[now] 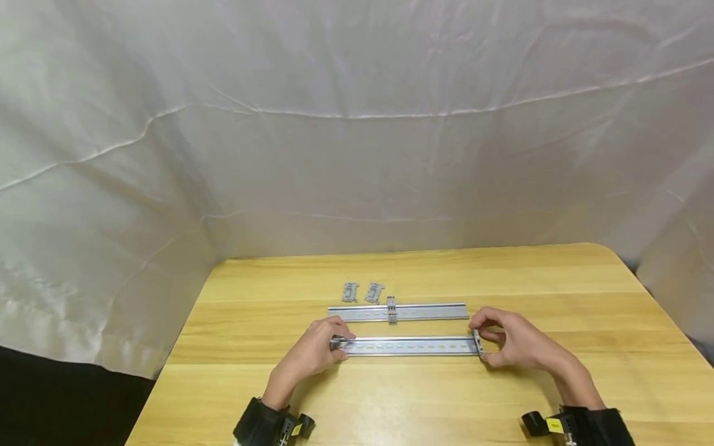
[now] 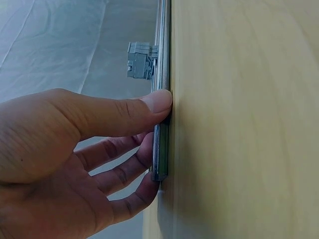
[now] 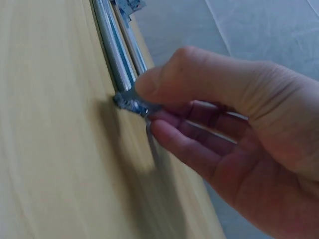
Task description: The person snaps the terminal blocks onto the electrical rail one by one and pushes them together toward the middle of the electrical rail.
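A slotted metal DIN rail (image 1: 413,346) lies crosswise on the table in front of the person. At its left end the left hand (image 1: 318,344) grips it, thumb on the near edge and fingers on the far edge. The right hand (image 1: 515,339) pinches a thin grey terminal block (image 1: 478,344) at the rail's right end. In the right wrist view the terminal block (image 3: 130,103) sits against the rail's end, partly covered by the thumb; whether it is clipped on I cannot tell.
Behind lies a second DIN rail (image 1: 429,311) with several grey terminal blocks (image 1: 392,310) clustered near its middle. Two loose grey terminal blocks, one at left (image 1: 349,292) and one at right (image 1: 374,292), lie farther back. A pale curtain (image 1: 357,167) hangs behind the wooden table (image 1: 401,402).
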A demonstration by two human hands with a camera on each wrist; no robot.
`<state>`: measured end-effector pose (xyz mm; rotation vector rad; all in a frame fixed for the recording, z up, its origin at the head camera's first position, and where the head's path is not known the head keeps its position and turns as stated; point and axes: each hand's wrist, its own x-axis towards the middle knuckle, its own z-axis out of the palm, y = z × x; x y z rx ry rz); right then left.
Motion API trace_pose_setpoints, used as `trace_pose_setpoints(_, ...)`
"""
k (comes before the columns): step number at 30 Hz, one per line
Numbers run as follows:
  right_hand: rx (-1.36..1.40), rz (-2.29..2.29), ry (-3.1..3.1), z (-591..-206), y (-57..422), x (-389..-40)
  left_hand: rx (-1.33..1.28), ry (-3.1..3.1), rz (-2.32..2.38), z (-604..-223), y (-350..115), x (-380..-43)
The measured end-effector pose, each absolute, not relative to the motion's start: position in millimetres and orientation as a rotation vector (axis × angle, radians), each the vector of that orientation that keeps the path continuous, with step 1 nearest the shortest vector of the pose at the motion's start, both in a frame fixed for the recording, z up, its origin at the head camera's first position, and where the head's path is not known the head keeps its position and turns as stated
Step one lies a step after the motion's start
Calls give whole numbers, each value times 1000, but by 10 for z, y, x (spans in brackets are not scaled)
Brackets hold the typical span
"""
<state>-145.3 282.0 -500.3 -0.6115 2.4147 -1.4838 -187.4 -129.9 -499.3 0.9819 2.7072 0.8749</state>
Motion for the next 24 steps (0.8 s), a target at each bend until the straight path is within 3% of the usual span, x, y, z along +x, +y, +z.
trace_pose_setpoints(24,-656,-1420,2487,-4993,2598,-1484,1019,2719,879,-4998,-1303,-1886)
